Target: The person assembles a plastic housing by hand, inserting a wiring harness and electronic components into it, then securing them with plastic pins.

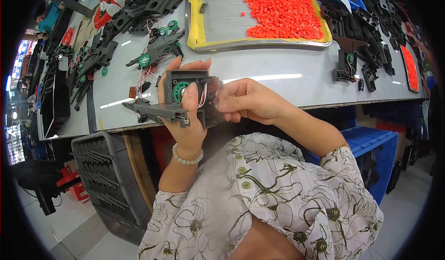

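Observation:
My left hand (189, 132) grips a dark grey plastic housing (211, 118) over the table's near edge, the thumb lying across its front and the fingers behind it. A green round speaker (179, 92) sits in the housing beside that thumb. Thin red and white wires (203, 95) run along the housing's inside. At the right side of the housing my right hand (255, 103) has thumb and forefinger pinched together by the wires and a small reddish part. What lies between those fingertips is hidden. A grey arm-shaped piece (162, 112) sticks out leftward from the housing, below the speaker.
Beyond my hands a yellow-edged tray (197, 40) holds many small red-orange pieces. More grey parts with green speakers (144, 59) and loose wires lie to the left. Dark plastic parts (345, 68) are heaped right. A grey crate (99, 167) and blue bin (382, 142) stand below.

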